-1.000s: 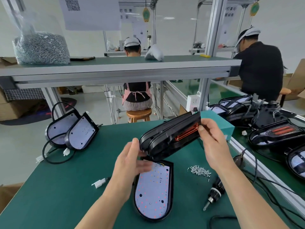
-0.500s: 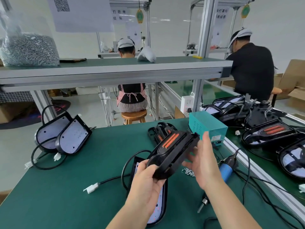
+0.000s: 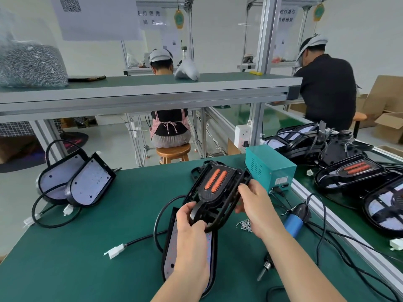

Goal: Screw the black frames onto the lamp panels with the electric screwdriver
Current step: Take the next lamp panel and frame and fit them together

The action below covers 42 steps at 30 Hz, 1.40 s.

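Observation:
I hold a black frame [image 3: 216, 192] with two orange strips above the green mat. My left hand [image 3: 192, 221] grips its rounded near end. My right hand [image 3: 255, 205] holds its right edge near the far corner. Under the frame lies a lamp panel [image 3: 172, 253] with a white LED board, partly hidden by my left arm. Its black cable runs left to a white connector [image 3: 114, 251]. The electric screwdriver [image 3: 290, 225], blue-bodied, lies on the mat right of my right arm, tip toward me. A small pile of screws [image 3: 245, 224] sits beside it.
Two lamp panels [image 3: 76, 182] lean together at the left edge of the mat. A teal power box [image 3: 270, 168] stands at the back right. More lamp assemblies [image 3: 349, 173] and cables crowd the conveyor on the right. A bag of screws [image 3: 30, 64] sits on the shelf above.
The frame has been turned and lowered, its orange strips now facing up and away. My left hand shifted to its near end and my right hand to its right edge.

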Tool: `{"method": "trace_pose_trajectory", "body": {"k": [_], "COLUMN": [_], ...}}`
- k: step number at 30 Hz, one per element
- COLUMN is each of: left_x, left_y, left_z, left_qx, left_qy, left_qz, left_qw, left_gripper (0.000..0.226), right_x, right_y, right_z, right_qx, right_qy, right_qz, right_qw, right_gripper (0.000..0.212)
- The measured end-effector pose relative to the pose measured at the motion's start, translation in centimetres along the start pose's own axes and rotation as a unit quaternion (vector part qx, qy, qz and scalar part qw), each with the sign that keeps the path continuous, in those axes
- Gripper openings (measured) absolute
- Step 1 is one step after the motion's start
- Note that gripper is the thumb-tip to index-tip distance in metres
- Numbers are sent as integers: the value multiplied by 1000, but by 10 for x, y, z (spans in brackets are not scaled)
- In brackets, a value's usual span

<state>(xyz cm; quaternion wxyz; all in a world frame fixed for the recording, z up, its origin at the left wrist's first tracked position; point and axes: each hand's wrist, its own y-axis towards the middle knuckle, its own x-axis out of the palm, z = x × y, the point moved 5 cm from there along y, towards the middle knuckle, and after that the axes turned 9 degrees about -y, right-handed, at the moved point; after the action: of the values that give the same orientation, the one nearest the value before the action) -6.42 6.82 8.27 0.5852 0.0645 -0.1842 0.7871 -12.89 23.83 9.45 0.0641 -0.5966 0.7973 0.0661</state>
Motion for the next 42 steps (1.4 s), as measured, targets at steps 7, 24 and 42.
{"method": "trace_pose_trajectory", "body": {"k": [7, 24, 42], "left_x": [-1, -25, -43], "left_y": [12, -17, -30], "left_z": [6, -2, -10], "left_qx": [55, 148, 184], "left_qy": [105, 200, 286], "left_qz": [-30, -8, -25], "left_qw": [992, 969, 940], "left_gripper": [41, 41, 31], "right_x": [-6, -18, 12], "right_y": [12, 92, -33], "right_z": [-7, 69, 23], "right_qx": [-104, 202, 26], "right_qy": [-53, 97, -96], "right_qz": [-37, 78, -71], "right_qw": [992, 971, 992], "right_gripper": [16, 34, 30]}}
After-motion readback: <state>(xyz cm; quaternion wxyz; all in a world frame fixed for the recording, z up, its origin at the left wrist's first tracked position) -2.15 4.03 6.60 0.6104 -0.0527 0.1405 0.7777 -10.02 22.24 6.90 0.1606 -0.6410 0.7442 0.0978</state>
